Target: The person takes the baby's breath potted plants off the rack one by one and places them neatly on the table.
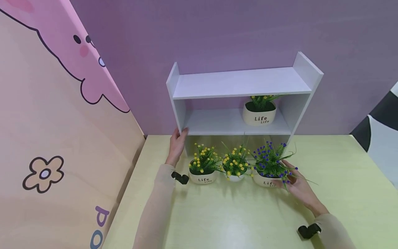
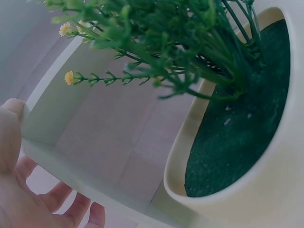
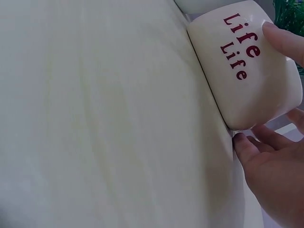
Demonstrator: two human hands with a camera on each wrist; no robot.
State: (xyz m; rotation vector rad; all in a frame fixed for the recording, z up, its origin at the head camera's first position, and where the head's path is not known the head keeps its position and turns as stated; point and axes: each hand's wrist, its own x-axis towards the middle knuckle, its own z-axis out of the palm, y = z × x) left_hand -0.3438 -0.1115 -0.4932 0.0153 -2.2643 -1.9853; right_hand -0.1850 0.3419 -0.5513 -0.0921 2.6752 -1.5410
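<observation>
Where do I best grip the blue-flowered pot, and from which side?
Probably the rounded right end of the blue-flowered pot, coming from the right, where the right hand holds it; its left end sits beside the small yellow-flowered pot. Grip the wall below the rim, as stems spill over it.

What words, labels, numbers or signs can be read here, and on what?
"Life Life": upper pot
"Life Life": lower left pot
"Life Life": lower right pot, clearest in the right wrist view
"o" and a turned letter, "p" or "d": left wall
Lower middle pot: no text readable
</observation>
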